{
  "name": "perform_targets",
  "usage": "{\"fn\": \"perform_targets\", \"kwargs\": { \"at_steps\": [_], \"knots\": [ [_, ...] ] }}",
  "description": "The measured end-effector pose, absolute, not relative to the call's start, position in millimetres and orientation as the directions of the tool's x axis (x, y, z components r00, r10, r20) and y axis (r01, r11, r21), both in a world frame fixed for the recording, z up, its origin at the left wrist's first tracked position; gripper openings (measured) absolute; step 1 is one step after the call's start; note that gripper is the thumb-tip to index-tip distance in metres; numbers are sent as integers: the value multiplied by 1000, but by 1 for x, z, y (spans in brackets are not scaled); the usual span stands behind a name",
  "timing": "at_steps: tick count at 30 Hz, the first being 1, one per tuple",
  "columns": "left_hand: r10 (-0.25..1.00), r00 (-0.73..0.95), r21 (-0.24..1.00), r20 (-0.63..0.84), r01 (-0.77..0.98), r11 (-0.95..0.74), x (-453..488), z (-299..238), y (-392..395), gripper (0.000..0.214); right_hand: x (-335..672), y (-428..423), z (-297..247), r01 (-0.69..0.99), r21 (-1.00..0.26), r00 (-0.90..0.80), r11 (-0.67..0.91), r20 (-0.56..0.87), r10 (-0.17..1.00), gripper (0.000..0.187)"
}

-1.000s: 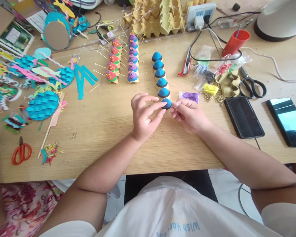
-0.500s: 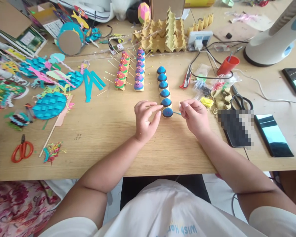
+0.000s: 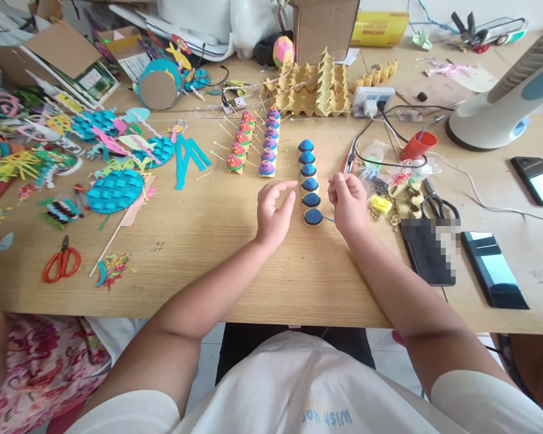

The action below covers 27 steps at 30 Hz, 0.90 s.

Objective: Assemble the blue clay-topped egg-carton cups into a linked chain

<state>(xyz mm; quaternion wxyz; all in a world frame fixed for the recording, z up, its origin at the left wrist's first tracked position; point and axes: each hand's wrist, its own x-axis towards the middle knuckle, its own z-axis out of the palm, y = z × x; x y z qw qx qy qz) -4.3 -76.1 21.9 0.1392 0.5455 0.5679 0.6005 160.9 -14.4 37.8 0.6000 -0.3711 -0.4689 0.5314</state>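
Both hands off the nearest blue-topped cup (image 3: 313, 216)

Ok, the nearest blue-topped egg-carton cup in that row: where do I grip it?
Pinch the blue-topped egg-carton cup low on its cardboard sides, coming from above and the near side. The next cup crowds it behind, and a thin pick seems to jut from its right.
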Motion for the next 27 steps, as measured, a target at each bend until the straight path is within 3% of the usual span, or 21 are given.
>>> {"fn": "perform_targets", "kwargs": {
  "at_steps": [4,8,18,27],
  "knots": [
    [797,-387,873,463,353,-336,3,17,-53,18,169,-15,31,-59,-958,-133,279,285,949,50],
    [770,-301,800,563,435,-414,7,12,-50,26,173,-14,31,80,-936,-181,344,326,928,64],
    [693,-29,559,721,615,-556,3,17,-54,26,176,-14,34,112,-905,-281,410,367,887,67],
    [728,-75,626,681,576,-526,2,13,-51,20,175,-13,31,111,-850,-407,514,433,804,61]
  ]
}}
